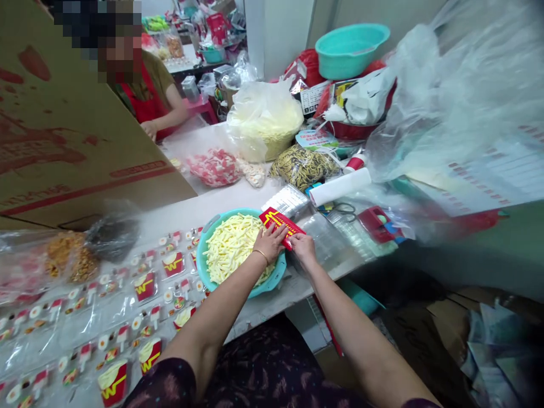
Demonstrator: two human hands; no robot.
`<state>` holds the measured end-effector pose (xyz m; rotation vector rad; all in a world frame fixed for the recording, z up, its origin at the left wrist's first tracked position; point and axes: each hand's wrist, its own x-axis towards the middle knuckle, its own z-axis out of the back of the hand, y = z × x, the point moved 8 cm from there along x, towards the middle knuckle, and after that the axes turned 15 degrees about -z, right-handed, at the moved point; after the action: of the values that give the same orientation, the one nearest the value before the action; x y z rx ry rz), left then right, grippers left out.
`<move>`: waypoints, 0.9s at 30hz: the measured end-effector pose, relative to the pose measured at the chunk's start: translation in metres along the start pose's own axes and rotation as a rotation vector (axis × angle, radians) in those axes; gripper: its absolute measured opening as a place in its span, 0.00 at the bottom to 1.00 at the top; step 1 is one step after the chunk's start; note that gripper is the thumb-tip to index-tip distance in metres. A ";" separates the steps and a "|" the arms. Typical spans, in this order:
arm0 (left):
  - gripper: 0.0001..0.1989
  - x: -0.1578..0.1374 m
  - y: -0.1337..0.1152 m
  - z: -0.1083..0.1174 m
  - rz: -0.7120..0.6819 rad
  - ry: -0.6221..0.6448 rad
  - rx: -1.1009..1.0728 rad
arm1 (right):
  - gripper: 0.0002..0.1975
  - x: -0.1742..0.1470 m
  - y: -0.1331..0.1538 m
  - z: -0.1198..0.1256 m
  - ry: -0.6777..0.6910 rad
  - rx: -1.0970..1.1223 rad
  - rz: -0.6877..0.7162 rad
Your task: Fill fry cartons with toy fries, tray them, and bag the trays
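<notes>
Over the right rim of a turquoise basin, I have a red french-fry box with yellow markings. My left hand lies across the box, its fingers closed on it. At the box's lower right end, my right hand pinches the edge. Pale yellow fry-shaped sticks fill the basin. To the left, filled red boxes with a yellow W lie in rows among small food-shaped pieces and clear plastic.
A large cardboard box blocks the left, with a person in a red apron behind it. Bags of red-and-white pieces and dark strands sit ahead. Scissors and a tape dispenser lie to the right.
</notes>
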<state>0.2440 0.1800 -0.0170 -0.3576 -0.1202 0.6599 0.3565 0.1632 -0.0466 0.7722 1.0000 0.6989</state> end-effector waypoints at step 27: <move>0.37 -0.257 0.051 0.033 0.522 -0.560 -0.245 | 0.27 -0.075 0.075 -0.118 0.221 -0.811 0.619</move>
<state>0.0056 0.0679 -0.0039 -0.4355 -0.6618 1.2591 0.2091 0.1713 0.0106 0.2664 0.5635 1.6253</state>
